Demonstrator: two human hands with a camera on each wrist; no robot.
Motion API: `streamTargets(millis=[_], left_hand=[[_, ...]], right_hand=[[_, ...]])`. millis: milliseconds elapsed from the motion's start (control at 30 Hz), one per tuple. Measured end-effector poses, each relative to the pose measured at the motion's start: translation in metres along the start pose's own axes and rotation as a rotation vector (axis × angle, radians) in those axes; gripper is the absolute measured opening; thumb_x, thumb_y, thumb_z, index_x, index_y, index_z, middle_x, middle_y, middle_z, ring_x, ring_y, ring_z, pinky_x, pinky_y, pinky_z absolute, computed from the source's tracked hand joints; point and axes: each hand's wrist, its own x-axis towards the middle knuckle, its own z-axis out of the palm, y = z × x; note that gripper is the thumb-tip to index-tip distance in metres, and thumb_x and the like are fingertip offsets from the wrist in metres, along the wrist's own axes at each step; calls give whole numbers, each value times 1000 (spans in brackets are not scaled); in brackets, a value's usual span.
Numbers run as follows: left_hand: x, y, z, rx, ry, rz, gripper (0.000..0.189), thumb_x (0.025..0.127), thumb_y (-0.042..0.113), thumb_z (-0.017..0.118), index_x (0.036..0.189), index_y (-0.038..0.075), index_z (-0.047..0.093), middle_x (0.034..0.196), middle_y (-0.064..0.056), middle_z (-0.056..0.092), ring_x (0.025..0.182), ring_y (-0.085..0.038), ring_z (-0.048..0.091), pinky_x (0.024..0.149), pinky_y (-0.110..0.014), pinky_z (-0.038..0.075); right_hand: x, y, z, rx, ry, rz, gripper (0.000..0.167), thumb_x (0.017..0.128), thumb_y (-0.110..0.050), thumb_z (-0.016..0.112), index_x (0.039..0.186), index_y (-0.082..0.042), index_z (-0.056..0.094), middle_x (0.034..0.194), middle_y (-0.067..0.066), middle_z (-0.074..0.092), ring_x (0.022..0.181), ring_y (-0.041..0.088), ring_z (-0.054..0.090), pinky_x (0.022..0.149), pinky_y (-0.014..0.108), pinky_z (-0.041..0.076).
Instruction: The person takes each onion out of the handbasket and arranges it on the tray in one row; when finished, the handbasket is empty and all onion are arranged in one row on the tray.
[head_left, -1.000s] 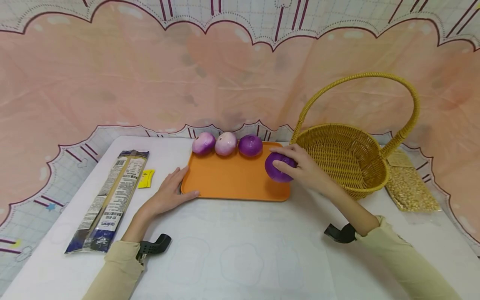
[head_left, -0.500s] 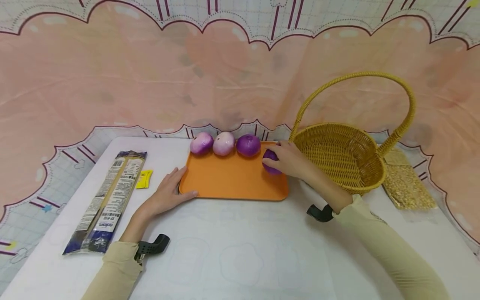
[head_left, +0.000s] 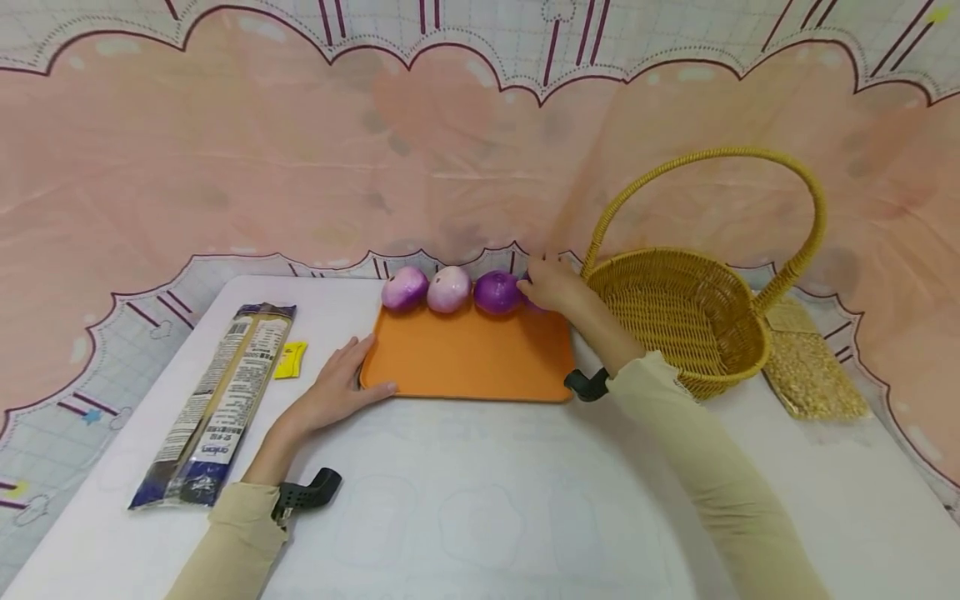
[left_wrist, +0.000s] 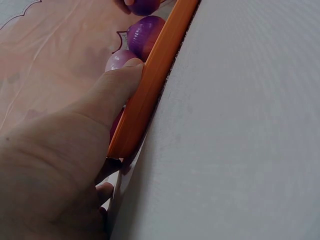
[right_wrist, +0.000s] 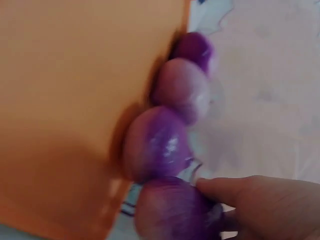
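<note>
An orange tray (head_left: 465, 358) lies on the table. My left hand (head_left: 334, 387) rests at its front left corner, thumb on the front rim and fingers spread along the left side; the left wrist view shows the thumb (left_wrist: 112, 90) against the edge. My right hand (head_left: 553, 285) grips a purple onion (right_wrist: 172, 210) at the back right corner, mostly hidden in the head view. Three more onions line the back edge: a purple one (head_left: 497, 292) right beside the held onion, a pale one (head_left: 450, 289) and a pink-purple one (head_left: 405, 288).
A wicker basket (head_left: 675, 317) with a tall handle stands right of the tray, close to my right forearm. Beyond it lies a bag of yellow kernels (head_left: 813, 371). At left are a long printed packet (head_left: 217, 404) and a small yellow packet (head_left: 290, 360).
My right hand has carried the onion from the tray's right side back and left, up to the end of the row. My left hand stays at the tray's corner.
</note>
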Motion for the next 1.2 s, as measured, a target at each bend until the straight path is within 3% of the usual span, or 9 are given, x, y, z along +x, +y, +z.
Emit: streamTargets(millis=[333, 633, 1000, 1200], left_hand=[[2, 0, 0, 12, -1, 3, 97, 87, 50, 65, 155, 3, 14, 162, -23, 14, 150, -43, 3, 121, -60, 0], [2, 2, -2, 2, -10, -2, 97, 88, 50, 65, 155, 4, 13, 162, -23, 13, 150, -43, 2, 121, -60, 0], [1, 2, -1, 0, -18, -9, 97, 87, 51, 65, 156, 5, 13, 161, -24, 12, 149, -45, 2, 120, -63, 1], [1, 2, -2, -1, -17, -10, 97, 87, 51, 65, 156, 6, 13, 162, -22, 12, 150, -43, 2, 120, -63, 1]], right_hand=[[21, 9, 8, 123, 52, 80, 53, 103, -24, 35, 146, 6, 32, 152, 32, 23, 140, 51, 19, 120, 55, 18], [27, 10, 18, 325, 221, 156, 47, 101, -24, 38, 138, 4, 40, 149, 31, 23, 137, 51, 20, 115, 58, 25], [33, 12, 26, 370, 142, 215, 60, 101, -25, 36, 151, 5, 21, 156, 29, 12, 145, 48, 10, 119, 58, 18], [37, 19, 41, 445, 207, 217, 60, 99, -23, 38, 149, 8, 23, 151, 36, 22, 144, 48, 12, 122, 52, 12]])
